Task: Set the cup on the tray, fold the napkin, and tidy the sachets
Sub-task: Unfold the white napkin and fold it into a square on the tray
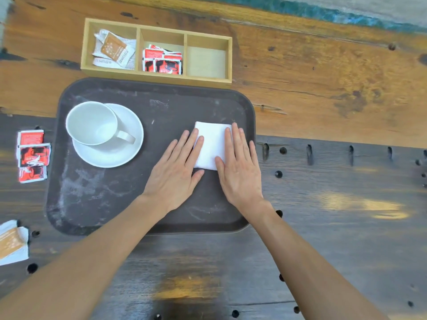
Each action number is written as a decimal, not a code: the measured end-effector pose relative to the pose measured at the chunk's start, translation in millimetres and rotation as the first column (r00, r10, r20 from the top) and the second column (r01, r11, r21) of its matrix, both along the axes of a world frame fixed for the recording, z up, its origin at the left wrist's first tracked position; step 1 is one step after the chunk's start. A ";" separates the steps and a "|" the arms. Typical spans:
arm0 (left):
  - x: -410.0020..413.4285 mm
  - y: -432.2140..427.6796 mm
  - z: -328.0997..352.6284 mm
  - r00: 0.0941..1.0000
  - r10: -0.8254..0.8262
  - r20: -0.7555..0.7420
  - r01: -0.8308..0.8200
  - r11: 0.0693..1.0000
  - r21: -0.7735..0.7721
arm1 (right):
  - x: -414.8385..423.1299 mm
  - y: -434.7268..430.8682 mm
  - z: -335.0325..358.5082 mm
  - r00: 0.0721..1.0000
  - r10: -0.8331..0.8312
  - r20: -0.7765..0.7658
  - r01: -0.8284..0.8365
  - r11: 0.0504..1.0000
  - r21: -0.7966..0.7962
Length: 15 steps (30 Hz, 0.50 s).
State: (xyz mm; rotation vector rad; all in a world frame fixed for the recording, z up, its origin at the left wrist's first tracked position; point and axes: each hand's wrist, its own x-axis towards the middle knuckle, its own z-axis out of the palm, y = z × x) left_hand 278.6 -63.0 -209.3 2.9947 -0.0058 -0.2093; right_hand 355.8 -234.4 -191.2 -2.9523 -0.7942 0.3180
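Sachets [33, 155] are seen loose on the table well left of the fingers, and the cup [93, 123] is seated on its saucer [120, 144] on the tray [97, 195]. Further right, the folded napkin [211, 144] is pressed flat on the tray — the left hand [175, 172] and right hand [239, 167] are laid open, fingers extended, on its side edges.

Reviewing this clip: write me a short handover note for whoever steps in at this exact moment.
Left hand and right hand: both flat, pressing the folded napkin on the tray.
Done: cup sits on its saucer on the tray.
Left: red sachets and a tan sachet lie loose on the table, left of the tray; move them to the organizer, whose right compartment is empty.
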 end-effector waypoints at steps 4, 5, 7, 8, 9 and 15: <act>8.5 1.5 0.1 1.000 -0.021 0.014 0.021 1.000 0.010 | -6.6 -9.5 -3.9 0.997 0.083 -0.002 -0.083 0.991 -0.101; 12.4 2.6 0.0 1.000 -0.014 0.011 0.014 1.000 0.012 | -4.7 -10.1 -6.1 0.995 0.098 -0.022 -0.100 0.986 -0.129; 18.2 4.7 -1.1 1.000 -0.001 0.002 0.001 1.000 0.013 | 3.6 -10.0 -9.7 0.991 0.130 -0.035 -0.134 0.977 -0.169; 21.6 6.1 -1.7 1.000 0.006 -0.004 -0.006 1.000 0.014 | 9.6 -9.0 -10.6 0.989 0.145 -0.033 -0.149 0.973 -0.176; 25.8 7.5 -2.0 1.000 0.014 -0.011 -0.014 1.000 0.012 | 16.3 -7.6 -10.8 0.987 0.158 -0.031 -0.161 0.971 -0.176; 48.9 13.2 -5.3 0.998 0.031 -0.050 -0.030 0.999 0.019 | 40.1 -0.6 -11.2 0.982 0.188 -0.016 -0.187 0.962 -0.197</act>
